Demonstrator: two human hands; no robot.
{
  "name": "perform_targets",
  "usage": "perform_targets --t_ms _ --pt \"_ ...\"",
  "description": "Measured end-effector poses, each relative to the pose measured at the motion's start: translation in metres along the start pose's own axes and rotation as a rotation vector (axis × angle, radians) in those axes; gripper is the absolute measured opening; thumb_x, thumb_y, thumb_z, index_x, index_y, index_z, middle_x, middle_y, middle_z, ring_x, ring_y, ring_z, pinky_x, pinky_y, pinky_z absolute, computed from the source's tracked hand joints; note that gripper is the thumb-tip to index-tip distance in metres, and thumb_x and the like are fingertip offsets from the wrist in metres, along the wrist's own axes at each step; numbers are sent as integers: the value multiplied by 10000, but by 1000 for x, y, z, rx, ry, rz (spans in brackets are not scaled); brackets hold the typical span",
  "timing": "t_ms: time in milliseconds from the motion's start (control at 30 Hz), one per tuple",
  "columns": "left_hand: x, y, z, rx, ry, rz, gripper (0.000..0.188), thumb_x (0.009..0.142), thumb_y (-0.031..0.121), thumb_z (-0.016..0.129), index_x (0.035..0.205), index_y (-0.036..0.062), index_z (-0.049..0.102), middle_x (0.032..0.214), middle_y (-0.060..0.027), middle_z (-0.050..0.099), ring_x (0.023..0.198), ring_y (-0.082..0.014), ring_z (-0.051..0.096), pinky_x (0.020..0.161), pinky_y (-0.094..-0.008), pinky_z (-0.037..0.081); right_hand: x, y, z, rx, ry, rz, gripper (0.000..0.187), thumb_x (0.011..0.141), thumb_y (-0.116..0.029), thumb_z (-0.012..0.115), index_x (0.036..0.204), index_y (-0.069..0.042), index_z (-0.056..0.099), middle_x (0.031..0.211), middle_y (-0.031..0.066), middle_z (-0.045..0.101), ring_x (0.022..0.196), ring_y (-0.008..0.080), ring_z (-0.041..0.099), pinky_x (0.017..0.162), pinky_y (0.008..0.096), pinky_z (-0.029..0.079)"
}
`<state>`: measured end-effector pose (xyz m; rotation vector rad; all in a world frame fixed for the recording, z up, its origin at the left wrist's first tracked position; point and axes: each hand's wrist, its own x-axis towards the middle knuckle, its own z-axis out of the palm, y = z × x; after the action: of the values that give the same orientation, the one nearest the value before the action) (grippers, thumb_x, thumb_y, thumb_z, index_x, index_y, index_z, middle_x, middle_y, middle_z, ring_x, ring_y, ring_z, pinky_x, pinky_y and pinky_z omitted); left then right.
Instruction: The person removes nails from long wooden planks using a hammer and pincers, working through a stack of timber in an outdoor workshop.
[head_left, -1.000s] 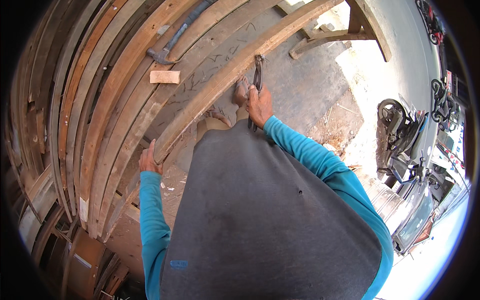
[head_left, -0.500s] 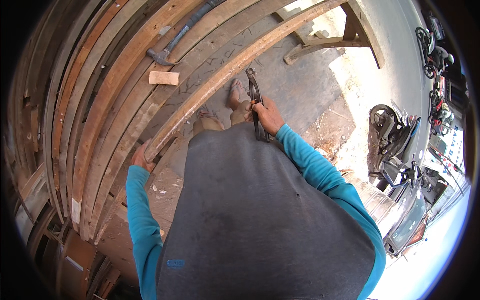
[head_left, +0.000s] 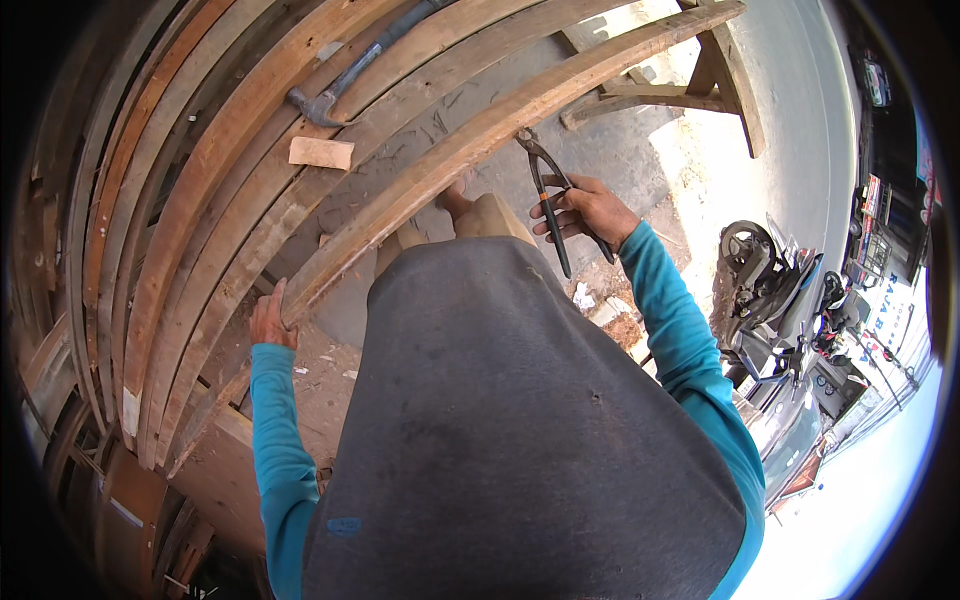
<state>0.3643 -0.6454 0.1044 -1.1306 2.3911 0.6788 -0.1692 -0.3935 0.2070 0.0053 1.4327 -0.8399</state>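
Observation:
A long wooden beam (head_left: 460, 145) slants from the lower left to the upper right before me. My left hand (head_left: 271, 318) is closed round its near end. In my right hand (head_left: 597, 212) is a pair of pincers (head_left: 536, 160) with dark handles and a bit of orange on one grip. The handles stand spread between my fingers and thumb. The pincers' head lies at the right edge of the beam; whether its jaws touch the wood I cannot tell. A claw hammer (head_left: 350, 78) and a small pale wood block (head_left: 321, 152) rest on the planks left of the beam.
Several long planks (head_left: 190, 215) lie side by side on my left. A wooden trestle (head_left: 735, 85) stands under the beam's far end. Small scraps and debris (head_left: 620, 325) lie on the ground. A motorcycle (head_left: 765, 265) is parked at the right.
The pincers have gone from hanging upright with handles together to handles spread, and moved right with my right hand. The beam has turned to show its broad face; my left hand has shifted along.

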Motion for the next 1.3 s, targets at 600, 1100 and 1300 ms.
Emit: perform_targets --t_ms 600,1100,1300 --pt "-9 15 3 75 83 -37 1159 558 3 869 1550 291 343 1153 -99 545 1120 -348 547 960 -470 438 24 29 77 561 189 -43 226 1035 -224 496 1172 -44 505 766 0 444 587 79 407 484 245 376" --pt "-7 16 -6 16 36 -9 1121 571 -9 886 1529 264 373 1176 -118 549 1148 -347 540 958 -462 447 1 42 38 95 192 -138 533 921 -79 404 1434 63 372 1188 174 634 1015 274 686 872 373 589" --pt "-11 20 4 58 84 -40 1144 567 -8 884 1543 272 356 1171 -108 542 1135 -347 536 956 -474 436 -2 -1 6 48 124 -116 622 907 -72 402 1504 68 295 1193 197 643 1015 296 694 905 402 586"
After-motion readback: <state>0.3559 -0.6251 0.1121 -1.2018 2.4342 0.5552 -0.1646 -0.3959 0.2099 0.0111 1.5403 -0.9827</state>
